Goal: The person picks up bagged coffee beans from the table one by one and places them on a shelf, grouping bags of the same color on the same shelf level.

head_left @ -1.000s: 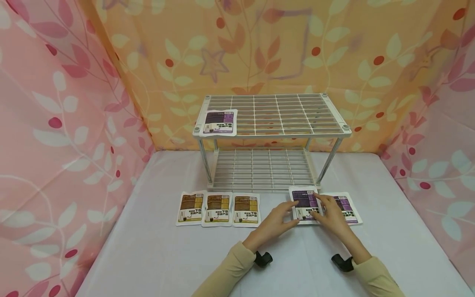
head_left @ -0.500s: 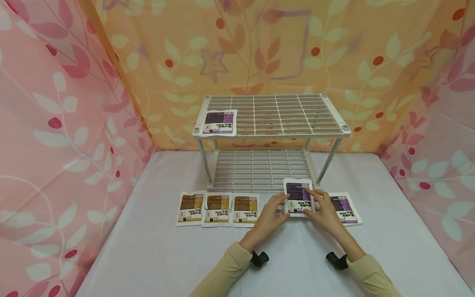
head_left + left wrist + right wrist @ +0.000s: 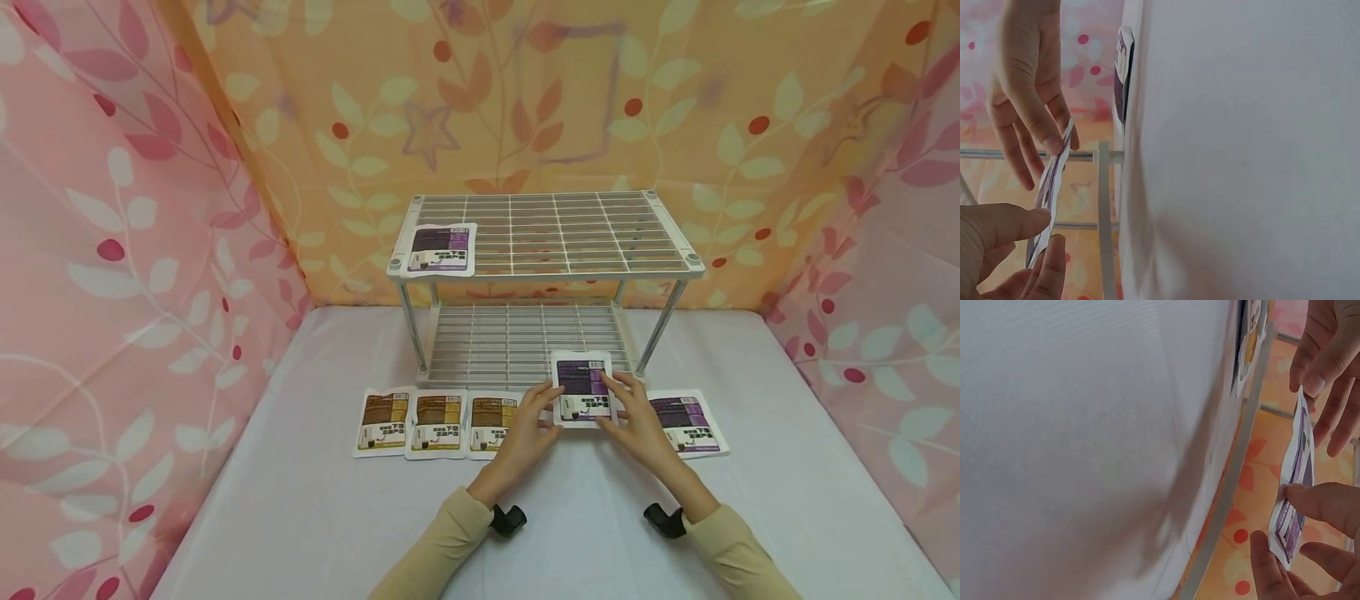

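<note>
A flat white pouch with a purple label (image 3: 583, 392) is held between both hands, lifted off the table in front of the rack. My left hand (image 3: 522, 433) pinches its left edge, thumb on the printed face and fingers behind. The opposite edge is pinched by my right hand (image 3: 637, 421), as the right wrist view also shows with the pouch (image 3: 1294, 481) seen nearly edge-on. Another purple-labelled pouch (image 3: 686, 423) lies on the table to the right. One more purple pouch (image 3: 441, 249) rests on the rack's top shelf at the left front corner.
A white two-tier wire rack (image 3: 570, 237) stands at the back of the white table (image 3: 300, 517). Several pouches with brown and yellow labels (image 3: 437, 423) lie in a row left of my hands, the rightmost partly hidden by the left hand. Patterned cloth walls (image 3: 480, 100) enclose the table.
Both hands have lifted the purple pouch from beside the other one on the table and carried it leftward and slightly toward the rack. The other pouches stay in place.
</note>
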{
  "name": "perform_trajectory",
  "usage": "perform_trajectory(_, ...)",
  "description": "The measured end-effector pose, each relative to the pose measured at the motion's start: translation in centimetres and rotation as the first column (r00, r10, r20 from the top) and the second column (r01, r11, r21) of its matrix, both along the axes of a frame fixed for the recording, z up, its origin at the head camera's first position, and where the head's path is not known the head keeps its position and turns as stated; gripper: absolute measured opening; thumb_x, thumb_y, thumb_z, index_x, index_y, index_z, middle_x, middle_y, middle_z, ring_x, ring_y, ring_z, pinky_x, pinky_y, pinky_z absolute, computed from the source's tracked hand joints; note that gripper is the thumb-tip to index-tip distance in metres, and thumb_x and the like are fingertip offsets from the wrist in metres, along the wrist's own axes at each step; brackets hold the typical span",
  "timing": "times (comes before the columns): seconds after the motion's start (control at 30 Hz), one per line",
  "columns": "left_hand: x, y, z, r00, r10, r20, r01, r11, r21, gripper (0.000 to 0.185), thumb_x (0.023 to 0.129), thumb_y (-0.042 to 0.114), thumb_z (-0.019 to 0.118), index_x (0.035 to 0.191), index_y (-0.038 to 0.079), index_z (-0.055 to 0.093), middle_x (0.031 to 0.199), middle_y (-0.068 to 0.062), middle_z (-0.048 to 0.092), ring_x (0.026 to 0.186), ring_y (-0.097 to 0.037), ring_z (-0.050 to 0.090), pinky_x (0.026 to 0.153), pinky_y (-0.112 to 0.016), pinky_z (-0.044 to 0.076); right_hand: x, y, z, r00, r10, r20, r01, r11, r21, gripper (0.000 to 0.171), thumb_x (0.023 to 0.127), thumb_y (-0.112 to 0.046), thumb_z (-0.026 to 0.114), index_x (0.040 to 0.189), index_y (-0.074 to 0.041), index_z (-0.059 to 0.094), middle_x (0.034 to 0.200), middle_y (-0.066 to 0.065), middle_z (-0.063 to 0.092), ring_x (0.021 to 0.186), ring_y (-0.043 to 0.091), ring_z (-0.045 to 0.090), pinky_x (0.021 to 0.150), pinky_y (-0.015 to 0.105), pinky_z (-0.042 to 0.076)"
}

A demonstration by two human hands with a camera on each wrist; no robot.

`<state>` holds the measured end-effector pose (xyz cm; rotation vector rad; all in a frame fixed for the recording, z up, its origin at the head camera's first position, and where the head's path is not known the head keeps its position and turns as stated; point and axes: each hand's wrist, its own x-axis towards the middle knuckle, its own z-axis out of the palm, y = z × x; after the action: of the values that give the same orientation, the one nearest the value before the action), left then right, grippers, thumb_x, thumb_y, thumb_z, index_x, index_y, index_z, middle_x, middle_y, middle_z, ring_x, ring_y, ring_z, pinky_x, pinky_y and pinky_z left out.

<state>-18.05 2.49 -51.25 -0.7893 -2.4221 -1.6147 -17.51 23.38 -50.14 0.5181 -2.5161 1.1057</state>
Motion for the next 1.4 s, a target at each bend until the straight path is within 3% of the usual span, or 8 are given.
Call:
perform_trajectory(0.2, -0.1, -0.7, 0.2, 0.999, 0.030, -0.016, -0.030, 0.999, -0.015, 0.061, 0.077, -0.009, 0.067, 0.134, 0.004, 0.048, 0.142, -0.016, 0.035, 0.102, -0.024, 0.056, 0.076, -0.027, 0.055, -0.3, -0.6, 0.1, 0.999, 0.016, -0.042, -0.015, 1.000, 0.018, 0.070, 0.068, 0.007, 0.076, 0.131, 0.007, 0.046, 0.134, 0.029, 0.035, 0.109, 0.047, 0.048, 0.067, 0.042, 0.056)
perform_trajectory(0.73, -0.4, -2.0, 0.0, 0.997, 0.072, -0.037, -0.071, 0.997, 0.027, 0.061, 0.077, -0.010, 0.067, 0.134, -0.002, 0.046, 0.141, -0.015, 0.035, 0.101, -0.024, 0.056, 0.074, -0.025, 0.054, -0.7, -2.1, 0.5, 0.995, 0.034, -0.094, -0.033, 0.999, 0.010, 0.070, 0.067, 0.008, 0.077, 0.131, 0.007, 0.047, 0.136, 0.026, 0.037, 0.111, 0.039, 0.050, 0.066, 0.038, 0.056)
perform_trajectory(1.0, -0.7, -2.6, 0.5, 0.992, 0.117, -0.056, -0.115, 0.993, 0.025, 0.063, 0.076, -0.010, 0.067, 0.134, 0.000, 0.046, 0.132, -0.015, 0.042, 0.089, -0.021, 0.059, 0.074, -0.028, 0.055, -0.8, -2.7, 0.7, 0.991, 0.032, -0.130, -0.035, 0.999, -0.021, 0.068, 0.069, 0.006, 0.076, 0.131, 0.005, 0.048, 0.137, 0.024, 0.038, 0.110, 0.034, 0.051, 0.069, 0.038, 0.056)
perform_trajectory(1.4, -0.9, -3.6, 1.6, 0.985, 0.121, -0.121, -0.121, 0.993, 0.011, 0.062, 0.078, -0.009, 0.067, 0.136, 0.000, 0.044, 0.134, -0.017, 0.040, 0.101, -0.024, 0.053, 0.075, -0.037, 0.054, -1.0, -4.1, 1.3, 0.981, 0.006, -0.192, -0.008, 1.000, -0.009, 0.066, 0.070, 0.006, 0.076, 0.130, 0.002, 0.050, 0.135, 0.022, 0.040, 0.102, 0.026, 0.054, 0.070, 0.033, 0.054)
